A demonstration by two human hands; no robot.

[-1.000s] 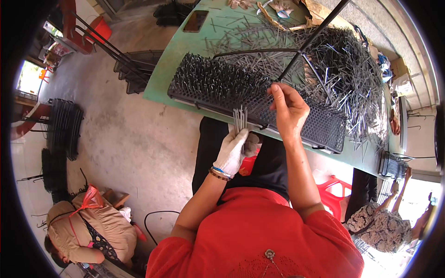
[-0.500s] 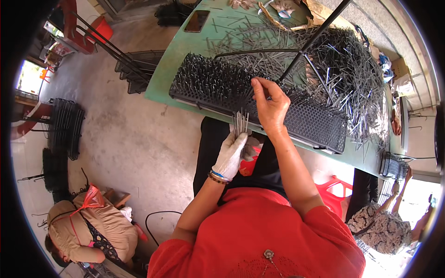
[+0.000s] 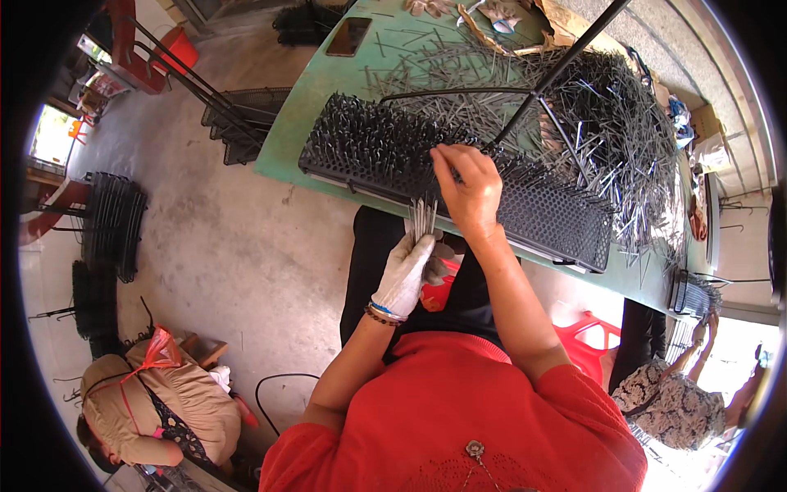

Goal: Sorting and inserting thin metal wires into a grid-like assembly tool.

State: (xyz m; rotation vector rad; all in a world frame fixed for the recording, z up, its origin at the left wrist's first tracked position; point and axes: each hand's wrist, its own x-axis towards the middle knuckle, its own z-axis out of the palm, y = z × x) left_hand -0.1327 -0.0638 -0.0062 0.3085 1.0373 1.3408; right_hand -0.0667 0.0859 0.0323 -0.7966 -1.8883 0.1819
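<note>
Green worktable [image 3: 311, 123] is carrying a black perforated block [image 3: 459, 176] bristling with thin metal pins, with a loose pin heap [image 3: 607, 139] lying beyond it. Gloved left hand [image 3: 407, 271] is closing around a small pin bundle [image 3: 423, 220] just below the block's near edge, while the bare right hand [image 3: 469, 184] is pinching at the block's top, fingertips together; whether it holds a pin cannot be told. Pins are looking light, stiff, slippery and sharp, probably best gripped mid-shaft.
</note>
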